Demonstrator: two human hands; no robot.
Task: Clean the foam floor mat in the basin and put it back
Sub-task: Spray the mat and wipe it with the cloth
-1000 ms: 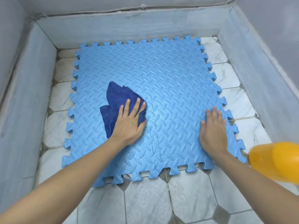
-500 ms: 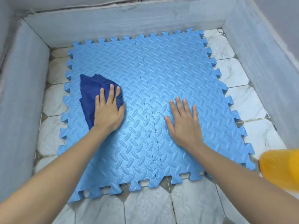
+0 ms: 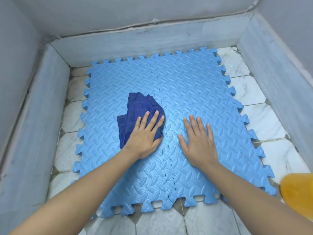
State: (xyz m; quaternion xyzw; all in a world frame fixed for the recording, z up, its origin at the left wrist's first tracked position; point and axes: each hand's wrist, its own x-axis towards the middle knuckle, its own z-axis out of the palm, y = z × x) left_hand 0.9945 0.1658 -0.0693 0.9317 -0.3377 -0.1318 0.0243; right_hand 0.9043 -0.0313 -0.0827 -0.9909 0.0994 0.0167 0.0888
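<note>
A: Half a second ago we had the dark blue cloth (image 3: 137, 116) near the left edge of the foam mat (image 3: 194, 92). Now it lies near the middle, just left of the seam between the tiles. Our left hand (image 3: 145, 134) came with it.

B: Yes, and our right hand (image 3: 199, 141) is in almost the same place on the mat, just right of the seam. The two hands are now near each other.

A: How do the fingers lie?

B: The left fingers are straight and a little spread. They press flat on the cloth and do not curl round it. The right fingers are also straight and spread, flat on the bare mat, holding nothing.

A: What is around us?

B: An orange plastic thing (image 3: 298, 195) shows at the lower right edge, blurred, so we cannot tell what it is. It hides a small part of the floor there.

A: And the basin (image 3: 152, 41)?

B: It has low grey walls on three sides and a white tiled floor (image 3: 264, 119). The mat lies flat on this floor and fills most of it, with the cloth on top.
</note>
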